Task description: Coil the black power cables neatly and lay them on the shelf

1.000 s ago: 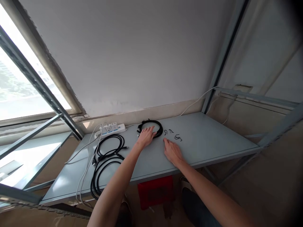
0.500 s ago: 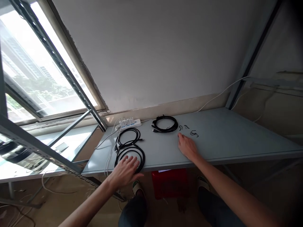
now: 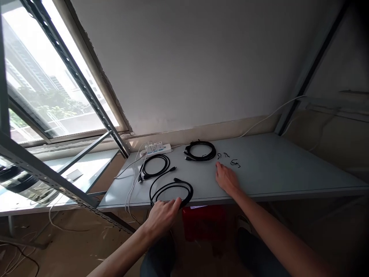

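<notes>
My left hand [image 3: 164, 215] is closed around the near side of a coiled black cable [image 3: 190, 189] at the table's front edge. Both plug ends of that cable stick out toward the back. Behind it lies a second black cable coil [image 3: 168, 165]. My right hand [image 3: 227, 179] rests on the grey table [image 3: 276, 165] with its fingers curled; whether anything is between them is hidden. Just beyond those fingertips are several short black ties [image 3: 235, 163], bent and loose. A thicker black cable coil [image 3: 214, 152] lies farther back, left of the ties.
A white power strip [image 3: 164, 148] with plugs and white cords stands at the back left. A metal shelf post [image 3: 83, 86] rises at the left, before the window. Below the front edge is a red stool or box [image 3: 201, 225].
My left hand has closed on the near cable coil and drawn it to the right, apart from the coil behind. My right hand has stayed nearly in place.
</notes>
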### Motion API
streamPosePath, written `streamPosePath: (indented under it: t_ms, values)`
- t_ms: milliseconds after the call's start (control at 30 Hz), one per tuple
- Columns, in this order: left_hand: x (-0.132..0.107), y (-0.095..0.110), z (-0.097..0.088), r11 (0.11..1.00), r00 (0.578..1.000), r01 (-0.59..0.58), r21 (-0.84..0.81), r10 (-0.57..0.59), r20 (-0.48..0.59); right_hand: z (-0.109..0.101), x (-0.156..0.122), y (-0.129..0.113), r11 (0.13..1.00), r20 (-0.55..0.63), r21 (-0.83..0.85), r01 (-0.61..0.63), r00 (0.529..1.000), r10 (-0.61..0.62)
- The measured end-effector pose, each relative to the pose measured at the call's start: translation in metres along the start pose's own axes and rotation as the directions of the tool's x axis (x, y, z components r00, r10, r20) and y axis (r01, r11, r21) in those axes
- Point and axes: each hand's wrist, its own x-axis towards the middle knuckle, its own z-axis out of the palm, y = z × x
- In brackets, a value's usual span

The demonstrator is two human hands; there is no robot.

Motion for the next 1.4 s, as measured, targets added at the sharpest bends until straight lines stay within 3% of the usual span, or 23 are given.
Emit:
streamPosePath:
  t_ms: [67,167,267,367,433,533,667,767,833,933,1100,1267,1400]
  values:
    - [0.012,0.002,-0.002,0.996,0.98,-0.086,0.004,0.085,-0.179,0.001,0.0,0.0,1.0,-0.002,0.007,0.003,1.0,-0.003]
    - [0.033,0.0,0.007,0.952,0.873,-0.294,0.081,0.303,-0.383,-0.001,0.0,0.0,1.0,0.002,0.02,-0.004,1.0,0.004]
    - [0.055,-0.002,0.023,0.871,0.75,-0.469,0.148,0.481,-0.455,-0.003,0.0,-0.001,0.999,0.013,0.033,-0.02,1.0,0.02]
    - [0.072,-0.004,0.035,0.823,0.713,-0.552,0.135,0.549,-0.435,-0.005,0.0,-0.001,0.999,0.008,0.046,-0.026,1.0,0.025]
    - [0.079,-0.008,0.038,0.811,0.73,-0.574,0.112,0.569,-0.38,-0.004,0.0,0.0,0.998,-0.002,0.048,-0.026,1.0,0.027]
    - [0.081,-0.025,0.036,0.837,0.8,-0.544,0.055,0.538,-0.265,-0.001,0.0,0.002,0.999,-0.01,0.045,-0.015,1.0,0.015]
    - [0.075,-0.058,0.027,0.936,0.93,-0.35,-0.034,0.343,-0.13,0.001,0.0,0.005,0.999,-0.015,0.028,0.017,1.0,-0.017]
    - [0.067,-0.073,0.022,0.967,0.98,-0.197,-0.16,0.192,-0.043,0.001,0.0,0.004,1.0,-0.009,0.015,0.008,1.0,-0.008]
    - [0.062,-0.07,0.022,0.962,0.988,-0.149,-0.23,0.152,-0.004,0.0,0.001,0.002,1.0,-0.001,0.012,-0.008,1.0,0.008]
    - [0.061,-0.047,0.023,0.954,0.993,-0.11,-0.28,0.117,0.008,-0.002,0.001,0.0,0.999,0.009,0.011,-0.032,0.999,0.032]
    - [0.064,-0.01,0.028,0.985,0.996,-0.084,-0.15,0.084,-0.008,-0.004,-0.002,-0.002,0.999,0.0,0.005,-0.039,0.999,0.039]
    - [0.061,-0.021,0.041,0.972,0.984,-0.176,-0.156,0.168,-0.062,-0.001,-0.001,0.001,1.0,-0.008,0.007,-0.03,1.0,0.03]
    - [0.071,-0.019,0.058,0.972,0.986,-0.164,-0.167,0.156,-0.058,0.0,0.0,0.002,0.999,-0.025,0.027,-0.017,1.0,0.018]
